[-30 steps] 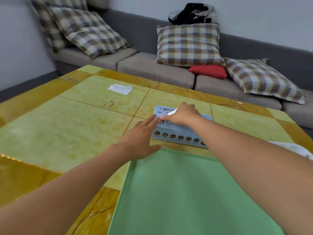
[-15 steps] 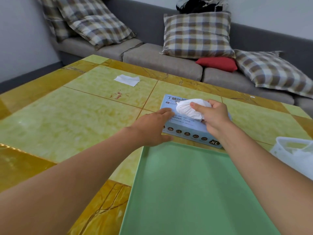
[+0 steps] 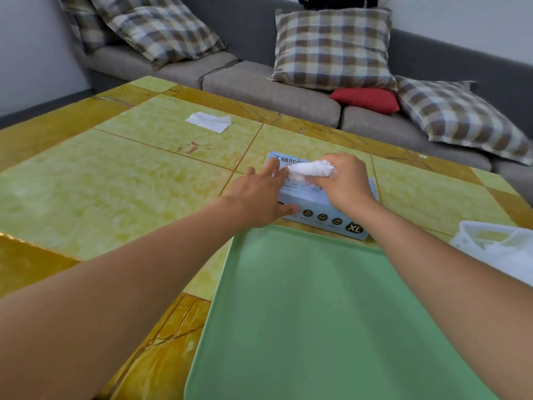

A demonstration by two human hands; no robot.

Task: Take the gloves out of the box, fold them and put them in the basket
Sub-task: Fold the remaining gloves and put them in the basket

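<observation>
Both hands meet over a pale blue box point(image 3: 313, 210) of gloves on a yellow tiled bench point(image 3: 86, 180). The right hand point(image 3: 344, 180) has its fingers curled round a crumpled white glove point(image 3: 310, 169), holding it just above the top of the box. The left hand point(image 3: 259, 197) lies with fingers stretched out and relaxed, pressing on the left end of the box, its thumb against the near side wall. The box sits toward the far right part of the bench, its near side printed with a row of round icons and an "XL" mark. Directly in front of it, touching or nearly touching its near edge, lies a large green tray point(image 3: 317, 313) that runs to the near edge of the bench. A white basket point(image 3: 490, 243) stands at the right edge, beside the tray, partly cut off by the frame; something white lies inside it, though what it is cannot be told. A flat white sheet of paper point(image 3: 209, 122) rests well apart near the far edge, with a small red smear point(image 3: 191, 146) on the tile between it and the box. Beyond the bench a grey sofa point(image 3: 259, 88) carries plaid cushions point(image 3: 331, 47) and one red cushion point(image 3: 364, 100).
</observation>
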